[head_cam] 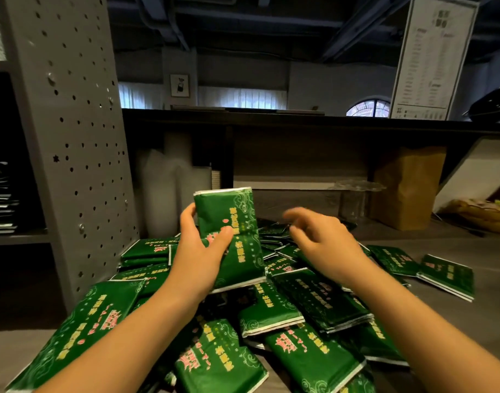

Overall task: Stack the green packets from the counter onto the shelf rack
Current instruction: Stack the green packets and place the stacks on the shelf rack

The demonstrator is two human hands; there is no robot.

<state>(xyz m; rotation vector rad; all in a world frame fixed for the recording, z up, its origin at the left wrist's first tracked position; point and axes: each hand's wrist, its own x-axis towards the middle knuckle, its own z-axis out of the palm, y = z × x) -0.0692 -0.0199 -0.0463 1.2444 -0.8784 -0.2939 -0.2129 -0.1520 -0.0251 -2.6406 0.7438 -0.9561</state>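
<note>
A heap of green packets [297, 313] with white edges and pink and yellow print covers the counter [470, 321] in front of me. My left hand [199, 251] holds one green packet [234, 222] upright above the heap, thumb on its printed face and fingers behind its left edge. My right hand [325, 236] hovers just to the right of that packet, fingers loosely curled and holding nothing. The grey perforated shelf rack [70, 131] stands at the left, with dark flat stacks [0, 199] on one of its shelves.
Two loose packets [444, 275] lie apart at the right of the heap. Behind stand white plastic containers [163, 188], a clear glass stand [353, 199], a brown paper bag [407, 188] and a basket of yellow items [484, 212]. A raised bar ledge [271, 116] runs across the back.
</note>
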